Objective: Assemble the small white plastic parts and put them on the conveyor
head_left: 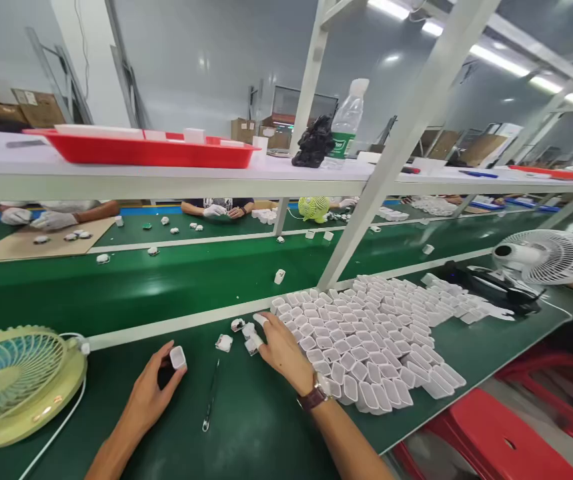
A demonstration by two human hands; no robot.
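While your left hand [150,387] pinches one white case [178,358] between thumb and fingers, your right hand [283,353] is down at a cluster of small parts [224,343], fingers partly spread; whether it grips one of them, you cannot tell from here. The step in hand looks like choosing a part while the case is kept ready. From this pose, a pickup would call for a light thumb-and-finger pinch and a steady left hand, with care not to nudge the crowded cases [356,340] just right of your wrist. Those are pale, smooth, probably plastic: hollow, round-cornered boxes, packed in close, slanting rows. The small parts look lumpier and uneven, white with darker patches. Slim, dark tweezers [211,397], apparently metal, lie between your hands on the smooth green surface [261,433], which has a dull sheen.
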